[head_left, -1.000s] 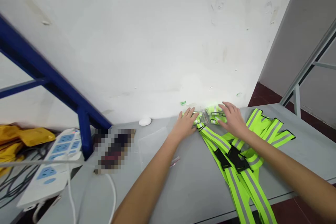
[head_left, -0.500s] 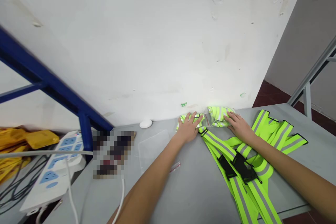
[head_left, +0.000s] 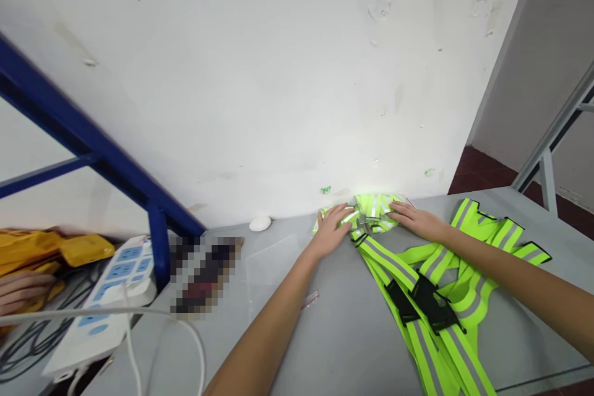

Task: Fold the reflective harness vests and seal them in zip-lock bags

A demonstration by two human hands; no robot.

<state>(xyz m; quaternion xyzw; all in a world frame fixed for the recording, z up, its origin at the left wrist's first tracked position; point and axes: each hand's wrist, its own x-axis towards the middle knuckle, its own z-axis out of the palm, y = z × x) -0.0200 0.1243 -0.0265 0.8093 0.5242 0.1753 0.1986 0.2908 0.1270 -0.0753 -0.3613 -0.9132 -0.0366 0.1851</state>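
Press evenly with the left grip [head_left: 330, 230] and right grip [head_left: 420, 223], fingers uncurled over the bags [head_left: 378, 205], steering clear of the straps [head_left: 390, 253].

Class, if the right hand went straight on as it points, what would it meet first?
The right hand likely meets the rightmost bagged bundle first; its fingertips seem to touch it, though depth is unclear.

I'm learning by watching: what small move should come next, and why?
Perhaps lift the right hand off the right packet toward the unbagged straps: that packet and the left packet sit together near the wall, while the straps lie spread out and a clear bag lies flat nearby.
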